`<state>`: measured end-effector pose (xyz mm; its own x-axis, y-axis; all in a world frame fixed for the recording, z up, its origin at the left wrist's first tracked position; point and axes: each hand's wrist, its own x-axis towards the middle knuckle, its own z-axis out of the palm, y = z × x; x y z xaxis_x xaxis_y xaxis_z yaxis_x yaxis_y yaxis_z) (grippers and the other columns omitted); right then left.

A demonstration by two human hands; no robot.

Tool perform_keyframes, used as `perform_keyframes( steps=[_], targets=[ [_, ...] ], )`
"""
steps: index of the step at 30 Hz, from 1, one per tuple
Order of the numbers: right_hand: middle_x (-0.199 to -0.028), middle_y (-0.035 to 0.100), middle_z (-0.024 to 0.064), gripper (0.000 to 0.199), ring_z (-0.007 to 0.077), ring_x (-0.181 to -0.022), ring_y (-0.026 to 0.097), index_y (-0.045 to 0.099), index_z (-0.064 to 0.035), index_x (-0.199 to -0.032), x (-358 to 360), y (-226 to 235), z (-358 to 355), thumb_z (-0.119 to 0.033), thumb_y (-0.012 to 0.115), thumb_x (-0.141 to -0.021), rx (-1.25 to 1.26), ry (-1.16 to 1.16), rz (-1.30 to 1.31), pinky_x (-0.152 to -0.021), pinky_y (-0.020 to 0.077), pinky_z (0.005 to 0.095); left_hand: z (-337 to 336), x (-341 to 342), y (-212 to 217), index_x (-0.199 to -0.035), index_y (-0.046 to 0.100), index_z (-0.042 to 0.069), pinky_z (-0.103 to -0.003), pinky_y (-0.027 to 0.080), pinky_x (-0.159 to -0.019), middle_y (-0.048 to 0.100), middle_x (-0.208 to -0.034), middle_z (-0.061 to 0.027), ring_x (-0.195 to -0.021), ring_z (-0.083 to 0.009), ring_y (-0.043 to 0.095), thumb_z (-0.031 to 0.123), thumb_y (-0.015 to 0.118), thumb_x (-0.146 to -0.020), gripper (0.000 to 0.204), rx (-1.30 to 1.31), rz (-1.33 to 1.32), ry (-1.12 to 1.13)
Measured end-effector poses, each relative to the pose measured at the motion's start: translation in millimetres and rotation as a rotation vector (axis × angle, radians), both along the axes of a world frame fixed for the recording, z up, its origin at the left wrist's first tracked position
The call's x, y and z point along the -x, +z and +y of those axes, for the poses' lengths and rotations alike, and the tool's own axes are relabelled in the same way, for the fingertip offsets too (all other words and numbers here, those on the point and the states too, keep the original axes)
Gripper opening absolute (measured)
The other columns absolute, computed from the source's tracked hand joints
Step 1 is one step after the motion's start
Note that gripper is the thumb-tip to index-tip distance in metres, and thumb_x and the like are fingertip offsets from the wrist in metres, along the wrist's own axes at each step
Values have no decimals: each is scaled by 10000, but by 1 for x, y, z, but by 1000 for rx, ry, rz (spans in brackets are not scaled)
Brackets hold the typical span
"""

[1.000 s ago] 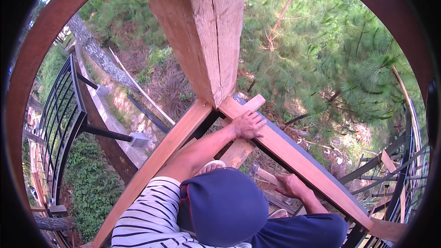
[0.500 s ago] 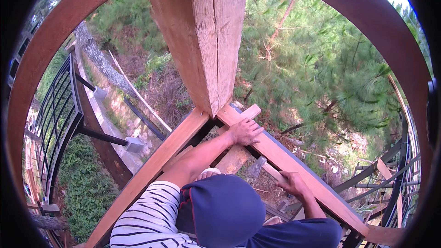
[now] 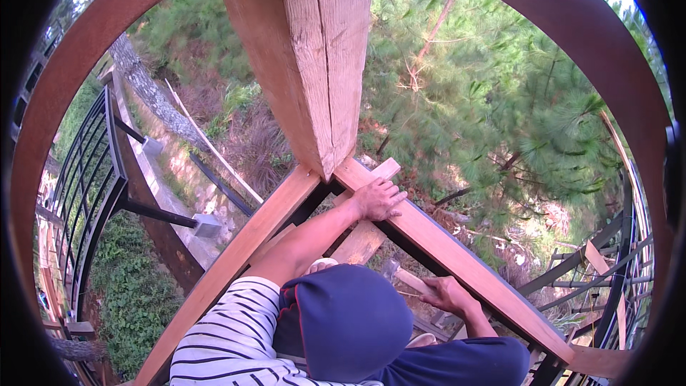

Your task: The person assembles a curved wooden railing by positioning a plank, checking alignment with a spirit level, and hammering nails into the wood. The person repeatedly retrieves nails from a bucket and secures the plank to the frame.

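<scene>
My left hand (image 3: 380,200) lies over the right-hand timber beam (image 3: 464,268), its fingers stretched across the top near the corner. Beside it, the end of a short wooden piece (image 3: 386,169) sticks out past the beam's outer edge; how far it runs under my hand is hidden. My right hand (image 3: 451,296) is closed round the wooden handle of a hammer (image 3: 409,279), just inside the same beam. The hammer's grey metal head points left, toward a wider board (image 3: 359,241) within the corner.
A thick cracked wooden post (image 3: 314,64) rises where the right beam meets the left beam (image 3: 236,257). My blue cap (image 3: 350,325) fills the lower middle. A black metal railing (image 3: 93,164) stands at left, pine branches (image 3: 543,136) at right. The ground lies well below.
The hammer and my right hand have moved a little down and left, slightly away from the beam. My left hand keeps its place on the beam, and the view has shifted slightly.
</scene>
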<state>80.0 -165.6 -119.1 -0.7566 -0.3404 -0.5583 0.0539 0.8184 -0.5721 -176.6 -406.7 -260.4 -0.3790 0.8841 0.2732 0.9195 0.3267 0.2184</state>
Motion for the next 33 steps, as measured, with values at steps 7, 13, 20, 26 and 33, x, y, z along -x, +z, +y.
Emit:
perform_keyframes(
  steps=[7,13,20,26,33],
  targets=[
    [-831,696,99,450,142,-739,638,687,17,-1244,-39,39,36,-210,821,-879,138,-542,-198,-666,533,347,12,-15,14,-1362,644,62,-433,420,-1062,665,-1149,-106,-1152,-274,607,536,557,-1000,603,16,-25,12],
    [-982,728,113,628,144,-817,686,607,-13,-1334,-145,74,88,-184,894,-802,244,-1007,-3,-696,565,302,30,-35,62,-1415,593,29,-469,387,-1135,640,-1269,-156,-1262,-319,570,579,580,-985,699,66,-81,7],
    [-1051,646,108,535,339,-1017,631,719,-131,-1234,-198,70,200,-261,840,-729,-434,-470,457,-923,531,454,55,-87,143,-1518,497,57,-518,274,-1256,502,-1505,-196,-1472,-386,396,498,674,-958,735,78,-137,-83],
    [-1085,607,94,561,309,-1066,604,732,-173,-1269,-190,56,228,-283,855,-733,-382,-545,510,-934,527,441,58,-108,206,-1533,480,86,-527,328,-1224,500,-1514,-186,-1468,-441,392,376,754,-920,731,15,-280,-39],
    [-1192,606,120,668,338,-1171,572,685,-122,-1326,-220,56,253,-350,892,-733,-451,-707,562,-1040,435,471,125,-85,263,-1392,606,53,-490,447,-1121,599,-1392,-182,-1320,-378,550,339,761,-933,563,87,-353,-211]
  ],
)
